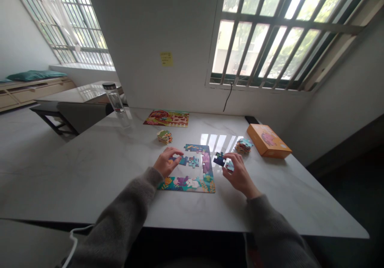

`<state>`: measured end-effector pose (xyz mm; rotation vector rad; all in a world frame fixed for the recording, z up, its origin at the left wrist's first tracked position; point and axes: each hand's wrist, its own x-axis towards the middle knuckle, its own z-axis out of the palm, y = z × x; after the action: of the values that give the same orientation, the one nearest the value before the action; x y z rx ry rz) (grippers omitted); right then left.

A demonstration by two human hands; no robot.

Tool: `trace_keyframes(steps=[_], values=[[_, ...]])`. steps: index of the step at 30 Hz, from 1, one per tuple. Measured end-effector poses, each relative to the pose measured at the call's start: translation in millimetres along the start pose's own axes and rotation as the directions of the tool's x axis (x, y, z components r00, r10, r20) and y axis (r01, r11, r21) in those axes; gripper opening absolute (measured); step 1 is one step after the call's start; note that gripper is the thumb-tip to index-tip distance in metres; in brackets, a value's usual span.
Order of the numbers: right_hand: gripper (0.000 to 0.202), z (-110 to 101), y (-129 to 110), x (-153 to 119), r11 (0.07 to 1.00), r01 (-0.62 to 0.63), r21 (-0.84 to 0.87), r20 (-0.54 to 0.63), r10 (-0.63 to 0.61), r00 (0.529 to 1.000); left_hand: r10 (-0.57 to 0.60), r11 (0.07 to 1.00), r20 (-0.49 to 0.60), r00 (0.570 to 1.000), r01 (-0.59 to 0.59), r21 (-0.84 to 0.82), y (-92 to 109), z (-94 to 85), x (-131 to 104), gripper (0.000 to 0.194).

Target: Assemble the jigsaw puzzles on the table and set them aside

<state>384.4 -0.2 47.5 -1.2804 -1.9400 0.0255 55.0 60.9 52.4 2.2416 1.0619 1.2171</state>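
A partly joined puzzle (207,163) lies on the white table, with its top, right and bottom edges linked and a few joined pieces (193,162) inside. Over its left side is my left hand (169,162), thumb and fingers apart, its fingertips by a blue piece (182,161). Right of the puzzle, my right hand (238,175) pinches a dark blue piece (219,159) between thumb and fingers. A light blue piece (229,166) lies partly hidden under that hand.
Stacks of pieces stand behind my hands, one at left (165,137) and one at right (243,145). Farther back are a red picture puzzle (167,118), a glass bottle (114,98) and an orange box (268,141).
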Motion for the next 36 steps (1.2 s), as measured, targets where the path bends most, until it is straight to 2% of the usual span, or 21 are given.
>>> trace_keyframes(steps=[4,9,11,15,18,22,27,29,32,34,36], values=[[0.043,8,-21,6,0.998,0.030,0.061,-0.004,-0.030,1.000,-0.122,0.983,-0.036,0.992,0.116,-0.142,20,15.7,1,0.020],[0.045,26,-54,13,0.984,0.095,0.152,-0.011,-0.094,0.995,-0.176,0.915,0.102,0.979,0.201,-0.350,41,32.4,3,0.024],[0.048,34,-64,16,0.980,0.102,0.170,-0.031,-0.098,0.995,-0.198,0.889,0.122,0.973,0.231,-0.396,45,36.1,3,0.026],[0.051,50,-73,18,0.969,0.123,0.214,-0.069,-0.111,0.991,-0.271,0.847,0.059,0.961,0.268,-0.459,41,40.0,5,0.030],[0.044,56,-73,17,0.956,0.130,0.264,-0.077,-0.113,0.991,-0.298,0.832,0.006,0.954,0.264,-0.487,33,40.9,6,0.031],[0.033,55,-72,16,0.925,0.037,0.379,-0.056,-0.017,0.998,-0.291,0.832,0.017,0.957,0.262,-0.488,27,39.8,5,0.030],[0.020,54,-70,15,0.825,-0.168,0.539,0.121,0.122,0.985,-0.228,0.859,0.095,0.969,0.246,-0.449,30,39.4,0,0.030],[0.021,57,-69,14,0.771,-0.254,0.584,0.207,0.161,0.965,-0.220,0.859,0.078,0.972,0.231,-0.456,31,40.2,-2,0.032],[0.031,59,-67,14,0.597,-0.373,0.710,0.311,0.209,0.927,-0.193,0.871,0.004,0.981,0.173,-0.459,32,40.4,-4,0.032],[0.032,57,-67,15,0.485,-0.421,0.766,0.337,0.254,0.906,-0.117,0.905,-0.013,0.993,0.101,-0.412,32,39.6,-5,0.032],[0.031,54,-68,15,0.447,-0.440,0.778,0.335,0.297,0.894,-0.011,0.943,0.006,1.000,0.013,-0.332,33,38.6,-5,0.039]])
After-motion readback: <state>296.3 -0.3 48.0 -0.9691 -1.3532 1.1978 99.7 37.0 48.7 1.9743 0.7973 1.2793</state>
